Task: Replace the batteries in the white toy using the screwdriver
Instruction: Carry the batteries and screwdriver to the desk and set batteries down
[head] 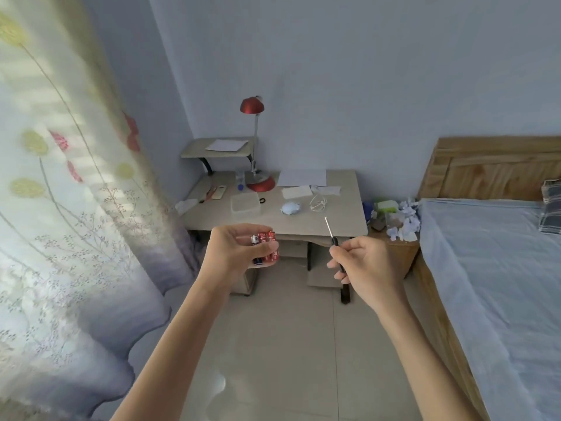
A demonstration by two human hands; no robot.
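Observation:
My left hand [233, 253] grips a bundle of red and dark batteries [267, 247] in front of the desk's near edge. My right hand [367, 264] holds a thin screwdriver [333, 238] by its black handle, with the metal shaft pointing up and away over the desk [340, 226]. A small white toy [290, 208] lies on the desk top, well beyond both hands. Both hands are raised in the air above the floor.
On the desk stand a red lamp [258, 180], a clear plastic box [245, 205], papers [302, 177] and a white cord [318, 204]. A curtain [60, 208] hangs at the left. A bed [491, 268] fills the right, with clutter on a stand [394, 226] beside it.

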